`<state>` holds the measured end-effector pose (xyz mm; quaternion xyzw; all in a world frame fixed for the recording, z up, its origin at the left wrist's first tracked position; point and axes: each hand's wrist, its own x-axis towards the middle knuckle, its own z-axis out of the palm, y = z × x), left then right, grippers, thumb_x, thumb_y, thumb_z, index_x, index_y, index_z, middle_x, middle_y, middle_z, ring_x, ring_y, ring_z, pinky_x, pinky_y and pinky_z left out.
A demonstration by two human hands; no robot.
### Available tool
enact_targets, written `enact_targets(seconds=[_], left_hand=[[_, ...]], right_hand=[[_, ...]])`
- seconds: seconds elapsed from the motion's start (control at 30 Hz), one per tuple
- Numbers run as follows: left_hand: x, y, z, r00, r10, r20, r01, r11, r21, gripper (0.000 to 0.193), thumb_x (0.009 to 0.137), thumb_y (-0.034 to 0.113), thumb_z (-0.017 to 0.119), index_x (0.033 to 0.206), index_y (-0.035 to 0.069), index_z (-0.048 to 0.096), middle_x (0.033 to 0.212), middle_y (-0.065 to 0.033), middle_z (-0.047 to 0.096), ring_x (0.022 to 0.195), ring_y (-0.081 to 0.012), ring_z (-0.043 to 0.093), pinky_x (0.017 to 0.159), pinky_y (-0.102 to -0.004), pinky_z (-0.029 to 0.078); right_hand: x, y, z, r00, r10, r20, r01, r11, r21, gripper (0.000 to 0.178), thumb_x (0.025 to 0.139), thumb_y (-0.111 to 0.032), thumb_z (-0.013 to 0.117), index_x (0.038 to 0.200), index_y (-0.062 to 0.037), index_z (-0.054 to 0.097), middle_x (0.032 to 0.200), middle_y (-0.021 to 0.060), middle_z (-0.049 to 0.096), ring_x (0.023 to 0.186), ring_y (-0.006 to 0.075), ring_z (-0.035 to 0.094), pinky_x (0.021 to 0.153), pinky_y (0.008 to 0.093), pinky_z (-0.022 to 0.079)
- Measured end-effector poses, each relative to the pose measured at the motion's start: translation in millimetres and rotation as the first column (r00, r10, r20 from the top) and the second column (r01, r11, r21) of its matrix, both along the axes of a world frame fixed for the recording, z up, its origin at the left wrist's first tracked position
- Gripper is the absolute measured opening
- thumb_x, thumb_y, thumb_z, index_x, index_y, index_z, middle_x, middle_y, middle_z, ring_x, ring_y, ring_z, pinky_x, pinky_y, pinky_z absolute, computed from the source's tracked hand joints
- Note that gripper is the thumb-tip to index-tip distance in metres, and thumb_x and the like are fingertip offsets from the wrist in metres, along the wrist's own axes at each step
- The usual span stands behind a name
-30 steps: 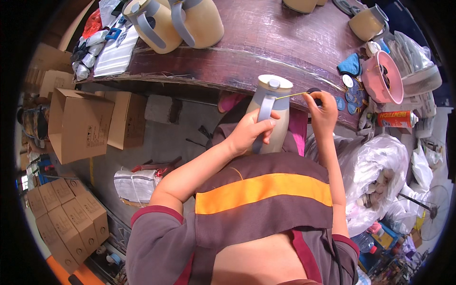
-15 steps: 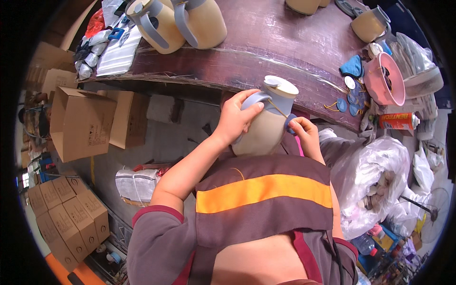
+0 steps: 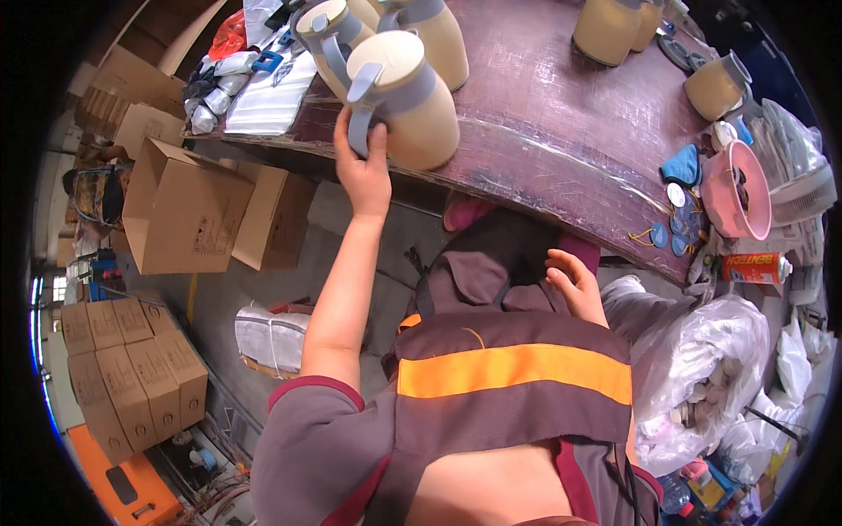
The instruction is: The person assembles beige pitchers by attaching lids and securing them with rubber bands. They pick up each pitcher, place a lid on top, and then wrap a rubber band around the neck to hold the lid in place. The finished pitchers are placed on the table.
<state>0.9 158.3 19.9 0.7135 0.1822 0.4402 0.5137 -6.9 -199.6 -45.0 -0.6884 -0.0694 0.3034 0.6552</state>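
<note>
Reddish table (image 3: 535,114); jug (image 3: 412,114) in left hand (image 3: 361,171), right hand (image 3: 574,282) apart.

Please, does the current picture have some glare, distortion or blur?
Head view: pale sheen on the table; its front edge bows, a fisheye effect; black surrounds the round image. Also head view: the jug by the left hand looks fairly sharp.

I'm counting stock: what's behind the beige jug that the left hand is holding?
Behind the beige jug in the left hand, at least two other grey-handled jugs show partly. It hides parts of them and of the tabletop directly behind.
</note>
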Motion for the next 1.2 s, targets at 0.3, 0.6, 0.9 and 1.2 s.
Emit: enact_targets(seconds=[0.3, 0.6, 0.9, 1.2], left_hand=[[-1, -32, -77, 0.820, -0.112, -0.561, 0.393, 0.823, 0.411, 0.037, 0.081, 0.024, 0.068, 0.113, 0.007, 0.059, 0.101, -0.0115, 0.063, 0.097, -0.0295, 0.060, 0.087, -0.0388, 0.046], [87, 23, -96, 0.738, 0.019, -0.674, 0.325, 0.866, 0.381, 0.083, 0.079, 0.030, 0.068, 0.146, 0.008, 0.025, 0.138, -0.0203, 0.045, 0.124, -0.0377, 0.047, 0.100, -0.0465, 0.040], [94, 25, -125, 0.755, 0.300, -0.583, 0.214, 0.728, 0.652, 0.048, 0.089, 0.034, 0.054, 0.131, 0.010, 0.051, 0.137, -0.0135, 0.048, 0.130, -0.0292, 0.041, 0.108, -0.0433, 0.029], [92, 23, -114, 0.750, 0.296, -0.592, 0.189, 0.761, 0.621, 0.048, 0.088, 0.034, 0.056, 0.129, 0.010, 0.053, 0.136, -0.0134, 0.049, 0.130, -0.0299, 0.041, 0.108, -0.0438, 0.029]], right_hand=[[8, -4, 1, 0.990, -0.051, -0.131, 0.048, 0.998, -0.029, 0.038, 0.091, -0.014, 0.062, 0.126, -0.0003, 0.054, 0.116, 0.0102, 0.061, 0.105, 0.0151, 0.057, 0.087, 0.0288, 0.049], [81, 2, 23, 0.990, -0.088, 0.110, 0.100, 0.989, -0.105, 0.038, 0.092, -0.016, 0.060, 0.127, -0.0020, 0.054, 0.107, 0.0066, 0.064, 0.087, 0.0117, 0.061, 0.076, 0.0237, 0.047], [237, 36, 82, 0.614, 0.063, 0.786, 0.318, 0.892, -0.320, 0.037, 0.088, -0.018, 0.063, 0.122, -0.0048, 0.057, 0.113, 0.0113, 0.064, 0.084, 0.0197, 0.064, 0.078, 0.0317, 0.050], [416, 94, 167, 0.322, 0.463, 0.826, 0.587, 0.587, -0.558, 0.062, 0.084, -0.029, 0.065, 0.138, -0.0094, 0.041, 0.143, 0.0138, 0.042, 0.110, 0.0310, 0.059, 0.092, 0.0415, 0.047]])
